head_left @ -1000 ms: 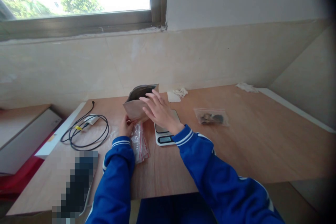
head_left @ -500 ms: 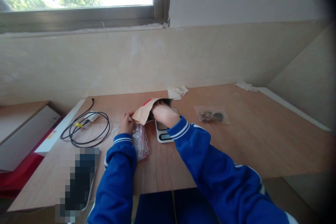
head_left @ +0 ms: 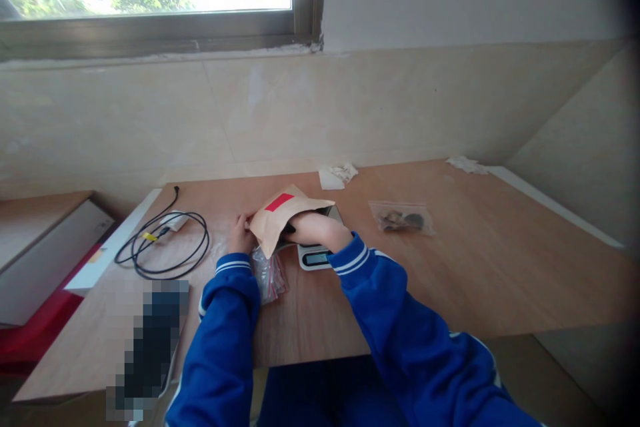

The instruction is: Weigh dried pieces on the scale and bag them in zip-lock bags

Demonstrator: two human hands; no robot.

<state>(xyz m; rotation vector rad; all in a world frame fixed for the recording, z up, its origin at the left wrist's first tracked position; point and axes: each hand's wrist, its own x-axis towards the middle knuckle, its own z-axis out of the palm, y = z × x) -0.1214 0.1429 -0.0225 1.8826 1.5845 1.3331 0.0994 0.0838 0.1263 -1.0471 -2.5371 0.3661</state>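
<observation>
A wooden worktop point(head_left: 450, 280) set against a tiled wall below a window is seen from above, with two arms in blue sleeves reaching forward over it. A brown paper bag point(head_left: 280, 217) with a red label is held tilted on its side near the middle of the worktop, its open mouth turned to the right. The bag's left end is gripped by the left hand point(head_left: 241, 236), apparently to keep it steady and raised; the fingers are closed on the paper, though the exact pinch is partly hidden by the bag. The right hand point(head_left: 313, 228) is pushed into the bag's mouth, so that only its back and wrist are seen; whether its fingers are spread or closed around anything inside cannot be told. A small digital kitchen scale point(head_left: 316, 255) lies directly beneath the right hand and the bag's mouth, its display facing the person. A bunch of clear zip bags point(head_left: 270, 273) with red seal strips lies just beside the left wrist, within easy reach. Further right, well apart, a clear zip bag with dark contents point(head_left: 401, 219) lies flat. A coiled black cable point(head_left: 165, 247) lies to the left, crumpled tissues point(head_left: 339, 175) rest by the wall, and a blurred dark object point(head_left: 150, 347) lies at the near left edge.
</observation>
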